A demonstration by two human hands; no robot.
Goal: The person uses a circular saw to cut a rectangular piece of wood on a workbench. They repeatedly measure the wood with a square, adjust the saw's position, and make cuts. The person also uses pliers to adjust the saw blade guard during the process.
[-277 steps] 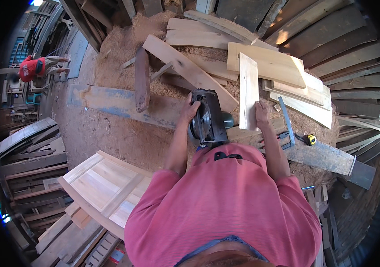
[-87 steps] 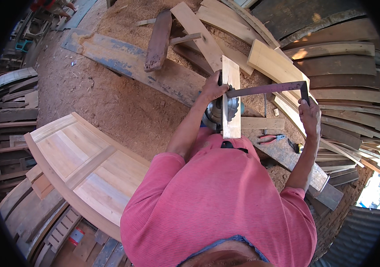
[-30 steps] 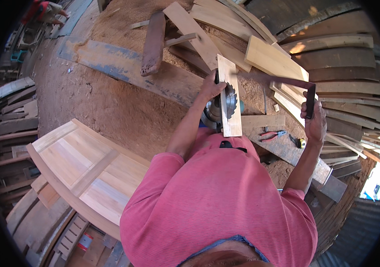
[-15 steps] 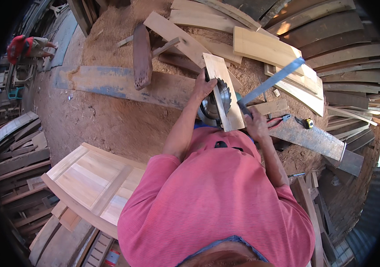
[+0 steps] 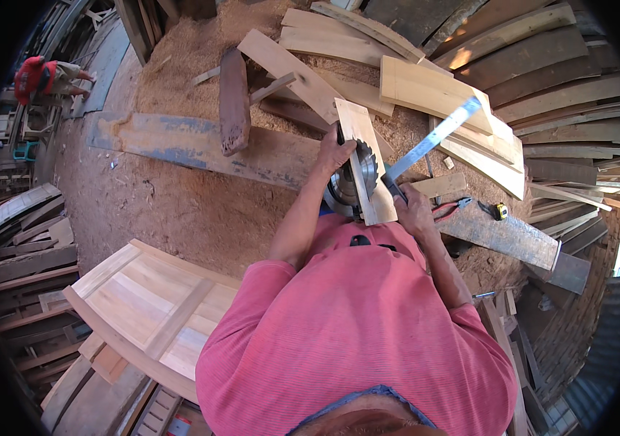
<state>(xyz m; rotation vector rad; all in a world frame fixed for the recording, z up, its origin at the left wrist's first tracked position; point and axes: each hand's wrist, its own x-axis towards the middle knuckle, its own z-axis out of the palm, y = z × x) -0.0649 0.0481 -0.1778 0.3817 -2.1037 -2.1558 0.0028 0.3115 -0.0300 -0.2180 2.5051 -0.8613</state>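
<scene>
In front of my waist is a circular saw whose toothed round blade (image 5: pixel 371 164) sticks up through a slot in a narrow pale wooden board (image 5: pixel 357 127). My left hand (image 5: pixel 334 154) is closed on the saw at the board's left edge, fingers curled round it beside a black part. The saw's body is mostly hidden beneath the board. On the other side my right hand (image 5: pixel 414 209) grips the dark handle of a try square (image 5: pixel 437 134). Its long metal blade points up and right, away from the saw blade.
Red-handled pliers (image 5: pixel 452 208) and a yellow tape measure (image 5: pixel 500 211) lie right of my right hand. Planks (image 5: pixel 433 91) are heaped ahead on sawdust. A panelled wooden door (image 5: pixel 172 298) lies at left. A person in red (image 5: pixel 34 80) is far left.
The try square's blade has swung slightly to the left, with its handle still in my right hand. My left hand keeps its hold on the saw. The whole view has shifted a little.
</scene>
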